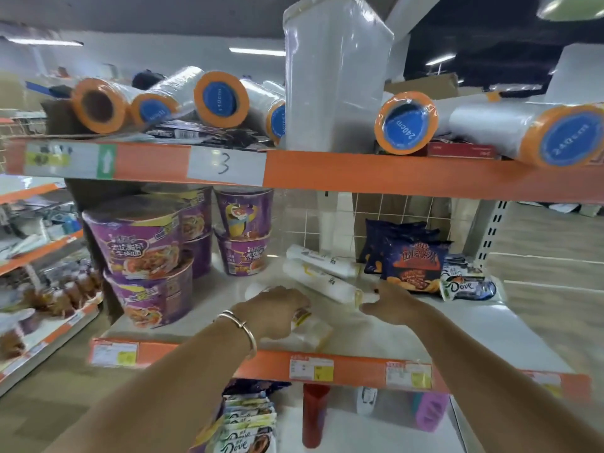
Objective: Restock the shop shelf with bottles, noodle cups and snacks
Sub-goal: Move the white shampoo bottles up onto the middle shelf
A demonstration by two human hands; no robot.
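The white middle shelf with an orange front edge is filled at the left by stacked purple noodle cups and at the far right by dark blue snack bags. Between them, a farther white plastic bottle and a nearer white plastic bottle are laid on their sides. The right end of the nearer one is pinched by the right hand. A pale blurred bottle at near centre is gripped under the curled fingers of the left hand.
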